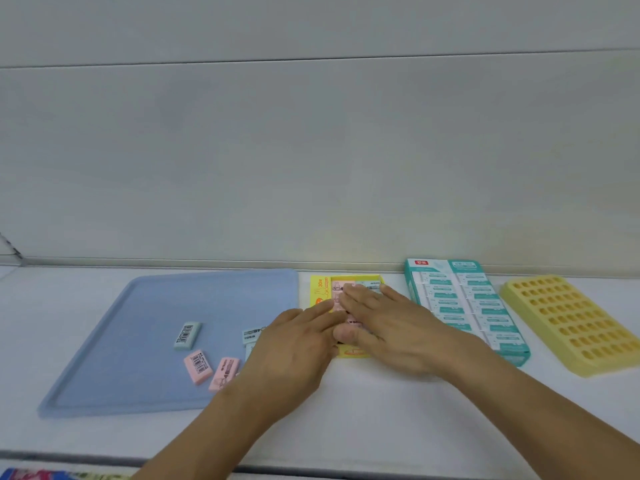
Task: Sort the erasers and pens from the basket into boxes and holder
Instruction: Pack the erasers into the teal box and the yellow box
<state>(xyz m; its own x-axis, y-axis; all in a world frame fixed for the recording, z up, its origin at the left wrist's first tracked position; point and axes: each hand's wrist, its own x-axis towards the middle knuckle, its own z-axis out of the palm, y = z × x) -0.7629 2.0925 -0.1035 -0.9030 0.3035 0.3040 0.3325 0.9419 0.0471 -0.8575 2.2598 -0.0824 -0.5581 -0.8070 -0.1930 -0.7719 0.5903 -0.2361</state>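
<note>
A yellow eraser box lies flat at the table's middle with pink erasers packed inside. My right hand lies flat over those erasers, fingers straight and pointing away. My left hand reaches in from the left, its straight fingertips touching the box's left side beside my right thumb. On the blue tray to the left lie a pale blue eraser, two pink erasers, and another pale eraser partly hidden by my left hand.
A teal box full of white erasers lies right of the yellow box. Further right sits a yellow pen holder with several rows of holes. The wall runs close behind them. A colourful object peeks in at the bottom left edge.
</note>
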